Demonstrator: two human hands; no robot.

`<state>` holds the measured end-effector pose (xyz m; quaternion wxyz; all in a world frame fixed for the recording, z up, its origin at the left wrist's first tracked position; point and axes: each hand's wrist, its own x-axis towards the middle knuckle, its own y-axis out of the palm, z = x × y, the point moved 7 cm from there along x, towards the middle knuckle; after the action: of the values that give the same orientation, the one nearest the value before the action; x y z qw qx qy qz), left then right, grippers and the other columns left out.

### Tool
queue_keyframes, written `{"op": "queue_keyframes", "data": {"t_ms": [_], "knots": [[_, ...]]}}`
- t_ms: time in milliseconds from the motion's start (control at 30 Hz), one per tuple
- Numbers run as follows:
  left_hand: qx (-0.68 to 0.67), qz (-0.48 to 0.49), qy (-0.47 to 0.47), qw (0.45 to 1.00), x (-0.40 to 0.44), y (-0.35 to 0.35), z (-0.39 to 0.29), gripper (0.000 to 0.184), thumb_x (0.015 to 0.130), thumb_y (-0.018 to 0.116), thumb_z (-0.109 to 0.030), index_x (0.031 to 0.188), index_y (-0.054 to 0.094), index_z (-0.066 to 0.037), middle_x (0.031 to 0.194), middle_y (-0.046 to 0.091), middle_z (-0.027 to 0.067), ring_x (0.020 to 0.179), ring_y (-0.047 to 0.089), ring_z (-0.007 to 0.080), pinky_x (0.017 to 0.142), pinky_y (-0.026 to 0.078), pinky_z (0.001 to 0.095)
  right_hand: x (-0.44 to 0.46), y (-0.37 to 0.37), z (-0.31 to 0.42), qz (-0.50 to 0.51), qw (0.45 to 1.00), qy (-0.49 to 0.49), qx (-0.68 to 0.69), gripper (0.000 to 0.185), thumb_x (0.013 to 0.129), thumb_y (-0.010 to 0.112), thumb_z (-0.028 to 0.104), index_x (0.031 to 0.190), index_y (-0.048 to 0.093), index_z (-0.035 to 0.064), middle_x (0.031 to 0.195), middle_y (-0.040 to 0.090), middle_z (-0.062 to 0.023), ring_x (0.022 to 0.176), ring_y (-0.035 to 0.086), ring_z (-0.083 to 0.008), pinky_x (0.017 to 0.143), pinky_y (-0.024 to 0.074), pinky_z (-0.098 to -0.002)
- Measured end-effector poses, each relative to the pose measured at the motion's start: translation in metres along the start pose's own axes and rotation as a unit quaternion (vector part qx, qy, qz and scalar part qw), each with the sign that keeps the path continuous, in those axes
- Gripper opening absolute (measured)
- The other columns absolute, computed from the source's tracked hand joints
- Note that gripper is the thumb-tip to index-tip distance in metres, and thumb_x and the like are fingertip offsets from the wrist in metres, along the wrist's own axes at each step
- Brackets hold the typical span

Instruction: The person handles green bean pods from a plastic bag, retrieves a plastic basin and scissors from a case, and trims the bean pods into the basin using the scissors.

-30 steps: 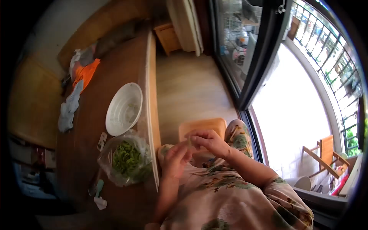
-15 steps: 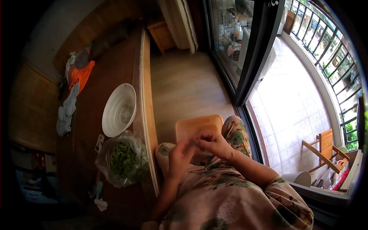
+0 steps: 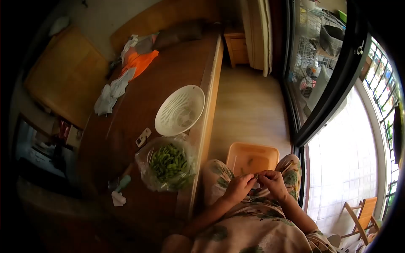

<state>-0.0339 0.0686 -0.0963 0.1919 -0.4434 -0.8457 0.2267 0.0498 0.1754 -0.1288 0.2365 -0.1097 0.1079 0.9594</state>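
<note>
My left hand [image 3: 240, 187] and my right hand [image 3: 273, 184] meet above my lap, fingertips pinched together. Between them is a small greenish piece that looks like a green pod [image 3: 257, 177], mostly hidden by the fingers. Just beyond the hands, an orange plastic basin [image 3: 237, 152] holds a few small greenish bits. To the left, an open clear plastic bag [image 3: 144, 168] is full of green pods [image 3: 168, 162], which look like edamame. Behind the bag stands a white colander [image 3: 168, 110] with a little pale green stuff at its bottom.
The bag and colander rest on a brown bed surface [image 3: 126, 156] with a wooden edge. A white remote [image 3: 143, 137], a green-handled object [image 3: 123, 184] and piled clothes [image 3: 139, 63] lie there too. To the right are a dark sliding door frame [image 3: 325, 118] and a wooden folding chair [image 3: 363, 217].
My view has swung to the left, so everything appears further right. Both hands stay together at the fingertips; the left hand, blurred before, is now sharper. The basin's inside shows more.
</note>
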Motion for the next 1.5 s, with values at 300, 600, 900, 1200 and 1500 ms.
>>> {"op": "queue_keyframes", "data": {"t_ms": [300,600,900,1200,1500], "knots": [[0.052,-0.032,0.008,0.998,-0.012,0.0,0.001,0.013,0.084,0.056,-0.013,0.08,0.05,-0.001,0.073,0.056,0.0178,0.07,0.056,0.0374,0.06,0.044,0.0436,0.002,0.009,-0.019,-0.01,0.999,0.036,0.009,0.012,0.083,0.056,0.007,0.082,0.064,-0.0024,0.07,0.06,-0.0008,0.061,0.054,-0.0063,0.055,0.0442,-0.0188],[0.071,-0.022,0.0,0.997,-0.015,0.002,0.005,0.014,0.085,0.054,-0.013,0.081,0.049,0.0,0.077,0.057,0.02,0.072,0.056,0.0389,0.06,0.044,0.0449,0.005,0.009,-0.034,-0.043,0.998,0.039,0.004,0.012,0.086,0.054,0.005,0.083,0.062,-0.0024,0.065,0.057,-0.0003,0.055,0.051,-0.0064,0.05,0.0426,-0.02],[0.116,0.0,-0.021,0.993,-0.017,0.013,0.013,0.016,0.086,0.053,-0.017,0.081,0.05,-0.002,0.072,0.058,0.0199,0.068,0.057,0.0389,0.059,0.044,0.046,0.005,0.006,-0.04,-0.045,0.998,0.037,-0.029,0.013,0.085,0.051,0.004,0.082,0.061,-0.004,0.063,0.055,-0.0012,0.052,0.049,-0.0079,0.048,0.04,-0.0206],[0.111,-0.006,-0.024,0.994,-0.02,0.016,0.016,0.014,0.085,0.053,-0.018,0.086,0.053,-0.003,0.075,0.06,0.0196,0.068,0.059,0.0387,0.058,0.046,0.0462,0.003,0.006,-0.044,-0.039,0.998,0.024,-0.049,0.013,0.084,0.051,0.003,0.083,0.061,-0.0043,0.065,0.056,-0.0028,0.054,0.05,-0.0085,0.048,0.0393,-0.0212],[-0.003,0.031,-0.052,0.998,-0.01,0.021,0.032,0.015,0.083,0.056,-0.014,0.091,0.055,-0.002,0.079,0.059,0.0216,0.074,0.057,0.0397,0.062,0.045,0.0438,0.001,0.01,-0.038,-0.047,0.999,-0.014,-0.012,0.015,0.086,0.058,0.012,0.086,0.062,-0.0027,0.072,0.061,-0.0021,0.063,0.053,-0.0066,0.055,0.0435,-0.0214]]}}
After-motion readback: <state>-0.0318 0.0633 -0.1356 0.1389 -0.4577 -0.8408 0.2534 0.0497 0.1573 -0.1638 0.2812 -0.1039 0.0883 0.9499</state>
